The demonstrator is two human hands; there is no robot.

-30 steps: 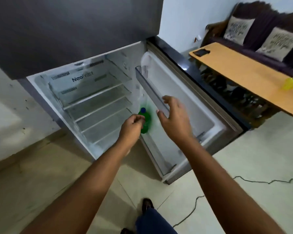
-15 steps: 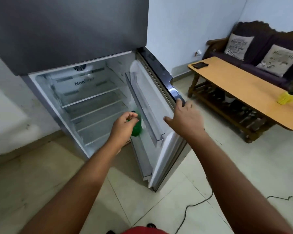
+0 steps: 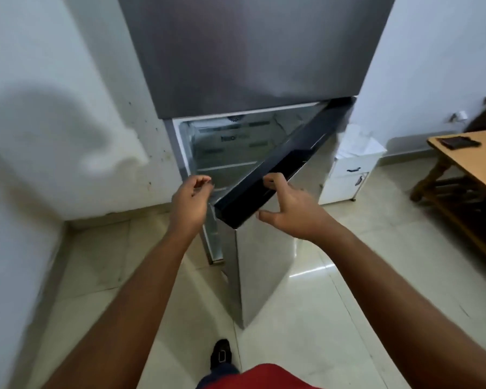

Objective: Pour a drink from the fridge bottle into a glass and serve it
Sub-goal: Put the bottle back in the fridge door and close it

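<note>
Fridge bottle out of sight; both hands at the half-shut lower fridge door (image 3: 275, 175).

The left hand (image 3: 190, 203) is loosely curled at the door's open edge, its grasp unclear; the right hand (image 3: 292, 209) is spread open, fingers touching the door's dark top edge. Pale glossy floor tiles (image 3: 306, 318), stained white wall (image 3: 54, 122), and a wooden table's corner (image 3: 460, 155) at right.
</note>
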